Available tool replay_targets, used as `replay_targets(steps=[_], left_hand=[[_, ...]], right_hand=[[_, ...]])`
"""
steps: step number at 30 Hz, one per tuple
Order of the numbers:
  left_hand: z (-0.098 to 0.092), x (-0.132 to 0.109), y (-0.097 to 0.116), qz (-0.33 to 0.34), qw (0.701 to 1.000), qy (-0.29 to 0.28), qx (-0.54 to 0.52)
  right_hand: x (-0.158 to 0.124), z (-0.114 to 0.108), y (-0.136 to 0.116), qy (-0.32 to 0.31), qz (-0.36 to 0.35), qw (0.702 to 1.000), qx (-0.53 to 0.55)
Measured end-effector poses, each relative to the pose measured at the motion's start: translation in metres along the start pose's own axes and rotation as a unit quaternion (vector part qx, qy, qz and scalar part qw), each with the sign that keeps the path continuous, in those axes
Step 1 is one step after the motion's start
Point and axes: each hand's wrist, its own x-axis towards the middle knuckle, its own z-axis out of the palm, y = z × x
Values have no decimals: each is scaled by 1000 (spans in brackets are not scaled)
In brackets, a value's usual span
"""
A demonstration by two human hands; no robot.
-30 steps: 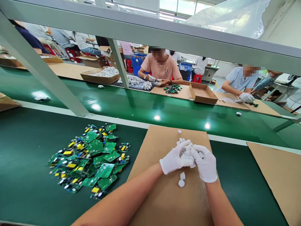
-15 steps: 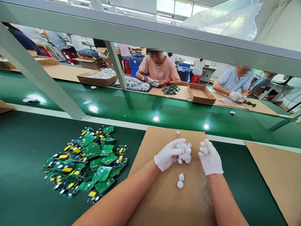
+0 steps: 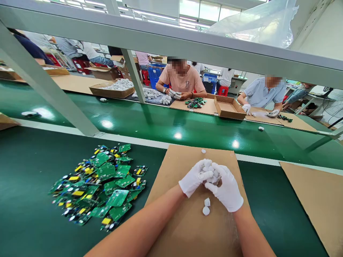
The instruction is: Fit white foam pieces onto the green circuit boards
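Observation:
Both my hands wear white gloves and cup a cluster of small white rounded pieces (image 3: 212,175) from opposite sides, over the cardboard sheet (image 3: 184,221). My left hand (image 3: 193,179) curls round the left of the cluster, its thumb across the near side. From the right, my right hand (image 3: 227,189) closes on the same cluster, thumb low and fingers over the top. Two loose white pieces (image 3: 206,210) lie just below the hands, touching or nearly so. Another white piece (image 3: 203,151) rests near the sheet's far edge. Some of the cluster is hidden by my fingers.
A heap of green circuit boards (image 3: 115,198) lies on the dark green bench at left. A second cardboard sheet (image 3: 316,200) is at right. Beyond a metal frame (image 3: 166,34), a green conveyor (image 3: 160,123) carries a few white items; two people sit opposite, beside a cardboard tray (image 3: 230,113).
My right hand has moved left and closed on the white cluster, joining my left hand. The co-worker at right has moved their gloved hands apart. Items on the conveyor have shifted slightly left.

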Motion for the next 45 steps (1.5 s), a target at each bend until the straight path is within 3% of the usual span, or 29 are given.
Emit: replay_targets(steps=[3, 5, 8, 10, 13, 17, 22, 25, 29, 32, 35, 40, 43, 45], left_hand=[[-5, 0, -5, -11, 1000, 8, 5], [-12, -1, -8, -40, 999, 7, -12], [-22, -2, -10, -62, 996, -13, -68], [-26, -3, -8, -76, 991, -20, -108], [-25, -3, -3, -100, 985, -3, -139], [-18, -7, 1, -110, 989, -37, -92], [-11, -11, 0, -110, 990, -86, -27], [-9, -10, -2, -95, 992, -75, -21], [-9, -8, 1, -87, 991, -43, -90], [-12, -7, 5, -109, 982, -36, -151], [-17, -7, 7, -138, 971, -48, -189], [-21, -6, -1, -145, 977, -43, -150], [-18, -5, -9, -114, 988, -34, -97], [-14, -5, -12, -89, 994, -16, -68]], right_hand=[[-3, 7, -1, 19, 15, 999, 24], [-2, 6, -2, 8, 68, 990, 121], [1, -2, -3, -11, 160, 933, 321], [4, -8, 0, 16, 193, 886, 421], [8, -13, 8, 74, 219, 853, 467], [9, -11, 8, 67, 236, 896, 371], [4, -2, -2, 24, 182, 951, 248], [1, -1, 1, 75, 133, 978, 144], [4, -13, 21, 174, 124, 977, 23], [12, -25, 41, 158, 115, 978, -77], [17, -30, 52, 122, 83, 984, -102], [13, -18, 28, 76, 26, 992, -93], [7, -11, 7, 3, -29, 995, -99], [5, -8, 0, -8, -57, 991, -121]])
